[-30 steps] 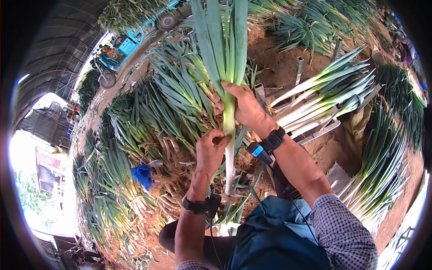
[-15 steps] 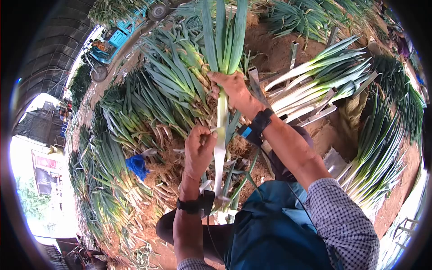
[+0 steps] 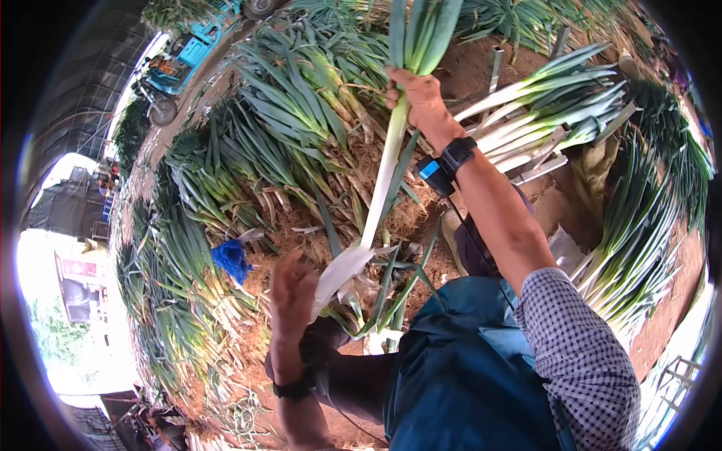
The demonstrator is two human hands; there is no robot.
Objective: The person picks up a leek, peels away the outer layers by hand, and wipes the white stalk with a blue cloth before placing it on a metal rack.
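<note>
One leek, head view, held aslant in front of the person: green leaves running up to the top edge, pale stem sloping down and to the left. Right hand wrapped round it just below where the leaves fan out, fingers closed. Left hand lower, well apart from the right, near the stem's foot; motion-blurred, fingers partly curled, cannot tell whether they pinch anything. A broad strip of white skin spans the gap from the stem's foot to beside the left hand. Dark straps on both wrists, a small device with a blue label by the right one. Teal apron below, checked sleeve on the right arm. To the left, a big heap of leeks with brown roots; a blue cloth lies among them. To the right, a metal rack bearing a row of pale-stemmed leeks, another pile beyond. Blue vehicle, upper left.
</note>
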